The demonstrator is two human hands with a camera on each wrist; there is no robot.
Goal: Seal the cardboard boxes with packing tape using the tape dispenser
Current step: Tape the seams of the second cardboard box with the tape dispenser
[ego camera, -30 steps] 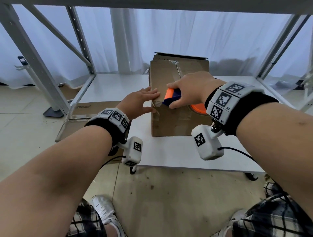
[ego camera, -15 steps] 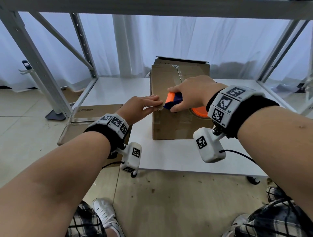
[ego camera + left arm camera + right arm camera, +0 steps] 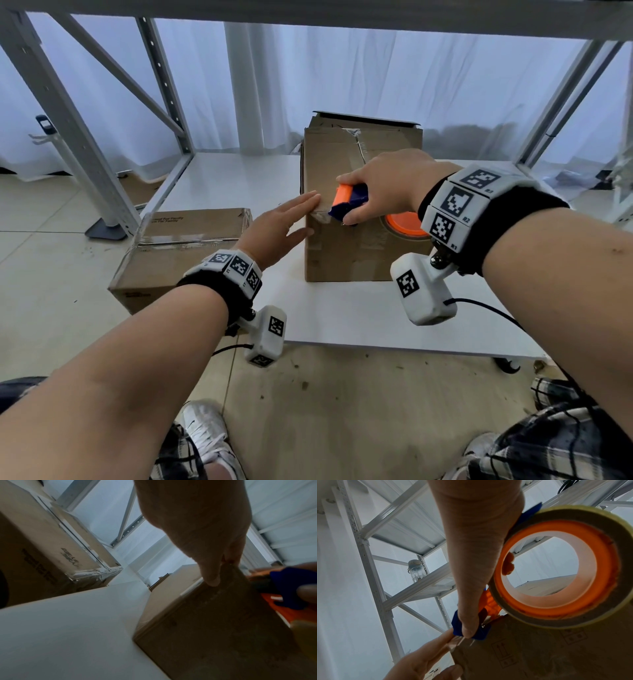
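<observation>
A tall cardboard box [image 3: 359, 253] stands on the white platform [image 3: 342, 315]. My right hand [image 3: 383, 192] grips the blue and orange tape dispenser [image 3: 349, 202] at the box's near top-left corner. In the right wrist view the tape roll [image 3: 607, 536] sits against the box face [image 3: 539, 655], with my thumb on the blue head [image 3: 477, 632]. My left hand [image 3: 301, 216] lies with straight fingers [image 3: 211, 577] on that same corner, touching the clear tape end [image 3: 320, 216]. An older strip of tape runs across the box top.
A second cardboard box [image 3: 185, 253], taped along its top seam, lies to the left beside the platform. Grey shelf uprights [image 3: 68, 130] stand left and right, with white curtains behind. A bottle [image 3: 417, 570] rests on a shelf. My feet are below.
My left fingers went from resting on the box's top edge to lying flat over its corner at the tape end. The dispenser has stayed at the corner. My view shifted, revealing more of the left box.
</observation>
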